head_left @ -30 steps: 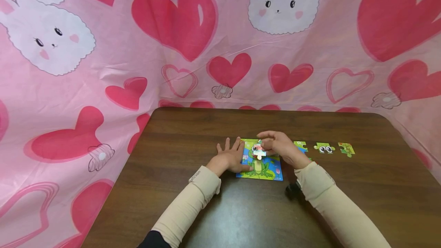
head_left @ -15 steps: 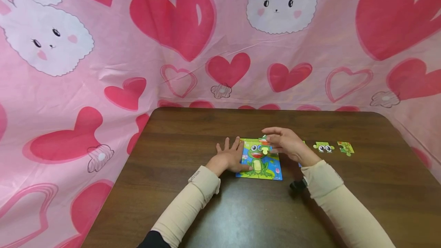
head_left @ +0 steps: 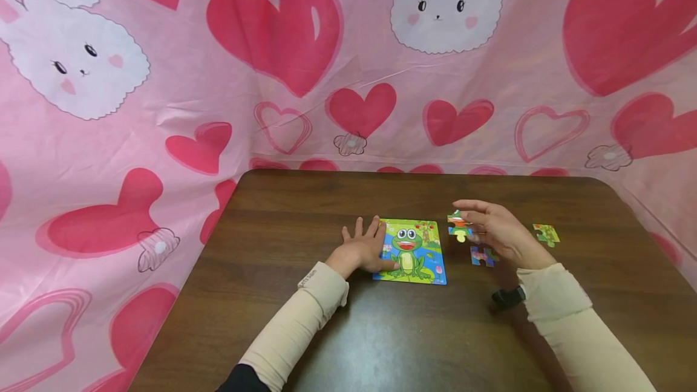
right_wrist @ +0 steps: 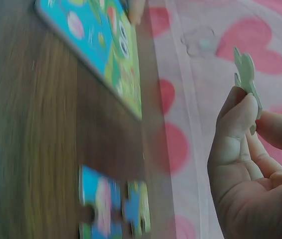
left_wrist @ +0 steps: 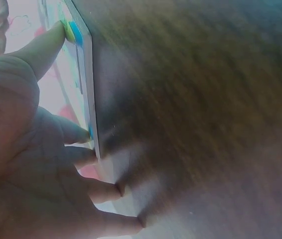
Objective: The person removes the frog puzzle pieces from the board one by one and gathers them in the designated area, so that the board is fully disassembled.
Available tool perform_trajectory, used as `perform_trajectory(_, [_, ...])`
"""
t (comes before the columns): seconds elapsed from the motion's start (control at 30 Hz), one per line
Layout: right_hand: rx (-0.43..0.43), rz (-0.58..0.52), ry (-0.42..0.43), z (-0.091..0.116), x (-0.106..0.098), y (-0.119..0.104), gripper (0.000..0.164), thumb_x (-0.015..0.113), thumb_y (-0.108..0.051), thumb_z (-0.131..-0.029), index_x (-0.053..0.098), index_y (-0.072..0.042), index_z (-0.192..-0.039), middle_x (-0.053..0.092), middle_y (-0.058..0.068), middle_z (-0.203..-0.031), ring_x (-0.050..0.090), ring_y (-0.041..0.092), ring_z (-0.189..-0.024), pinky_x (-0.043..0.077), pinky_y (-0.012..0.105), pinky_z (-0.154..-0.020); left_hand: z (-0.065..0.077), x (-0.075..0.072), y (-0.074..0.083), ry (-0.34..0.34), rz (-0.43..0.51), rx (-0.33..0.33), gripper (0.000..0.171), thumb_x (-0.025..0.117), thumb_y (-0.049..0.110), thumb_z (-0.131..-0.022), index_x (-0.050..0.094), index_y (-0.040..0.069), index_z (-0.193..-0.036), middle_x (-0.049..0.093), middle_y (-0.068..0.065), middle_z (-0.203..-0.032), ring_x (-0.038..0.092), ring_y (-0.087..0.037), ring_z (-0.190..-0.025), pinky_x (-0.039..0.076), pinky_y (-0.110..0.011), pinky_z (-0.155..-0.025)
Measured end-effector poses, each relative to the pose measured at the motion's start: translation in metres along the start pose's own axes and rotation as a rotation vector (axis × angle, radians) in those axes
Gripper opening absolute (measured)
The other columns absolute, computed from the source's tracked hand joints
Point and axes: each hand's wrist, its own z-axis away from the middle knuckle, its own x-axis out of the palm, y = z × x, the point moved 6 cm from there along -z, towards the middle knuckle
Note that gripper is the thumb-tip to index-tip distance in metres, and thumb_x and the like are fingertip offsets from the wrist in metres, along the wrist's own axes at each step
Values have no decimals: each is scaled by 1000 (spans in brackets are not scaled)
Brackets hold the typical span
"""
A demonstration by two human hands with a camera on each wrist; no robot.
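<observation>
My left hand (head_left: 362,253) rests with spread fingers at the left side of a square frog picture board (head_left: 430,262). In the left wrist view, its thumb (left_wrist: 44,52) lies over a corner of the board and other fingertips touch the wooden surface. To the right of the board, my right hand (head_left: 503,235) holds up a jigsaw piece (head_left: 459,231) printed with red, green and blue. The right wrist view shows this piece (right_wrist: 245,72) edge-on, pinched between thumb and fingers. Below that hand lies another jigsaw piece (head_left: 482,256), partly covered in the head view.
One more green jigsaw piece (head_left: 547,233) lies farther right on the brown wooden table (head_left: 305,210). Jigsaw pieces (right_wrist: 101,204) also lie near the board in the right wrist view. A pink cloth (head_left: 376,47) with hearts and rabbits hangs behind the table.
My right hand has moved right with the jigsaw piece, from over the frog board to beside it, and now hides the piece with eyes. My left hand stays in place.
</observation>
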Motion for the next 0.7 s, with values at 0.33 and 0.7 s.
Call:
perform_trajectory(0.33, [-62, -160, 4, 29, -54, 19, 21, 57, -23, -105, 70, -36, -116, 66, -17, -107, 61, 5, -81, 54, 25, -71, -1, 0, 0, 0, -10, -2, 102, 55, 70, -92, 6, 19, -165, -3, -3, -173, -5, -40, -158, 5, -70, -121])
perform_trajectory(0.7, [-111, -264, -4, 48, -91, 41, 37, 48, -8, -107, 75, -32, -111, 69, -13, -99, 66, 5, -80, 56, 26, -66, 0, 0, 0, -4, -5, -7, 102, 56, 70, -92, 6, 19, -165, -3, -3, -173, -5, -39, -158, 5, -69, -122])
